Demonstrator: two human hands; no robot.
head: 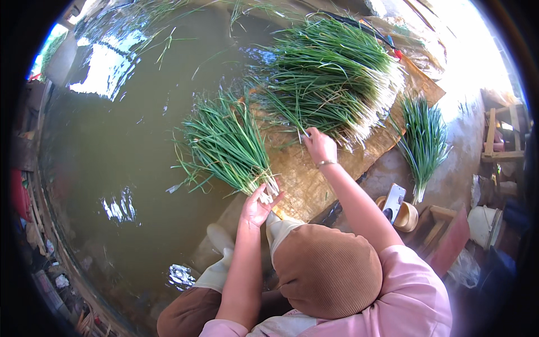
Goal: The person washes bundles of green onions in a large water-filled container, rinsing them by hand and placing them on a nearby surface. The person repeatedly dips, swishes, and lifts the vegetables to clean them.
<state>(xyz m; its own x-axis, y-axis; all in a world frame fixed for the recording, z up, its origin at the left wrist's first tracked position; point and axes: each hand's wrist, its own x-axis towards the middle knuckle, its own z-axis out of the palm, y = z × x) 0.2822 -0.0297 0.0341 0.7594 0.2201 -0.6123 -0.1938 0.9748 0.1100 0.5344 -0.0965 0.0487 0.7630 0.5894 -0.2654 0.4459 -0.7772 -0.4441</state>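
My left hand point(257, 207) is around the pale root ends of a loose bundle of green onions point(225, 139), with its fingers partly spread. The bundle's green tops fan away from me, over the edge of the water. Farther right, my right hand point(321, 146) pinches a few thin green onion stalks point(297, 120) between thumb and fingers. Those stalks lie against a large heap of green onions point(332, 71), whose white ends point right and towards me. Under the heap lies a wet brown sheet point(307, 191).
Murky water point(139, 156) fills the left side, with loose leaves point(166, 46) floating at the far end. On the right, another green onion bunch point(423, 145) rests on wet concrete. Nearer are a phone point(394, 202) on a tan container point(407, 217), a wooden stool point(438, 231) and a white bucket point(484, 225).
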